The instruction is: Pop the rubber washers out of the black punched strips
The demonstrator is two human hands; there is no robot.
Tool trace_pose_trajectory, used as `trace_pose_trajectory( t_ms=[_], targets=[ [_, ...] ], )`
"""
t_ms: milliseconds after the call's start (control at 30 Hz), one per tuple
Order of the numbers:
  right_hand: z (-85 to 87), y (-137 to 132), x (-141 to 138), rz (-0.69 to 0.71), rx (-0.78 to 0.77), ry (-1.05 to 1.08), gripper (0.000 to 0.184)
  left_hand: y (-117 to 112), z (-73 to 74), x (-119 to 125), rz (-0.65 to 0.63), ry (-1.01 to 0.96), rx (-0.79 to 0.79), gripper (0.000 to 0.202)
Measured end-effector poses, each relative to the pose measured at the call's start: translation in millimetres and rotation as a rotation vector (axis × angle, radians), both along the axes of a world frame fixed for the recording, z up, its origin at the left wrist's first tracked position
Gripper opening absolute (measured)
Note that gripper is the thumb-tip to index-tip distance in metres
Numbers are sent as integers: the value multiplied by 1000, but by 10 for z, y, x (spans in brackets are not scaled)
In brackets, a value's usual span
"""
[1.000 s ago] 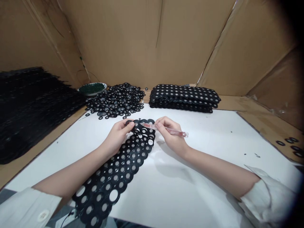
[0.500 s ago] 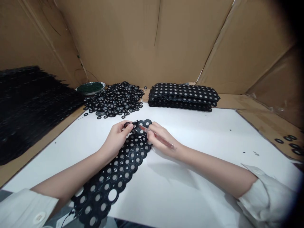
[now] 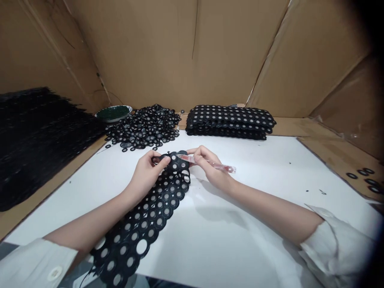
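Note:
A long black rubber sheet of joined rings (image 3: 150,212) lies on the white table top (image 3: 255,224), running from the near edge to the middle. My left hand (image 3: 147,174) pinches the sheet's far end between thumb and fingers. My right hand (image 3: 210,168) grips a clear pen-like tool with a reddish inside (image 3: 214,165), its tip resting on the rings at the sheet's far end, close to my left fingertips.
A heap of loose black rings (image 3: 145,128) and a green-filled dish (image 3: 114,113) sit at the back left. A stack of black ring sheets (image 3: 229,122) lies at the back centre. Black sheets (image 3: 36,136) fill the left. Cardboard walls (image 3: 186,52) surround. Several loose rings (image 3: 363,176) lie far right.
The tool's tail swung down toward my wrist half a second ago and now points right again. Both hands stay at the sheet's far end.

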State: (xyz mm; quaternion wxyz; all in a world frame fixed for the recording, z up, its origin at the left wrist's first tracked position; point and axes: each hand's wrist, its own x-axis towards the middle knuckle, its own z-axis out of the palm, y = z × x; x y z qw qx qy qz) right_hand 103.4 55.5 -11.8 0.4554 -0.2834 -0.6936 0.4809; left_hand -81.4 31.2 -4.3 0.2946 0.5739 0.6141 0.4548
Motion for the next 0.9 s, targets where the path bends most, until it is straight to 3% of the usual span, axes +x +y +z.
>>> trace_pose_trajectory(
  t_ms=[133, 300, 433, 600, 733, 800, 900],
  targets=[
    [9, -31, 12, 79, -102, 99, 16, 40, -4, -46, -7, 42, 70, 27],
    [-3, -43, -15, 61, -20, 51, 14, 27, 58, -38, -112, 112, 46, 25],
    [-22, -93, -67, 86, 27, 31, 12, 3, 62, -28, -149, 7, -20, 25],
    [-57, -159, -167, -18, 146, -125, 7, -111, 59, 70, -140, -141, -147, 27],
    [-66, -149, -203, -124, 241, -198, 8, -179, 86, 140, -217, -206, -199, 26],
    [-48, -131, -185, -149, 212, -178, 8, -165, 97, 127, -214, -149, -170, 26],
    [-5, -110, -131, -86, 35, -59, 11, -96, 96, 53, -107, 23, -30, 23]
  ],
)
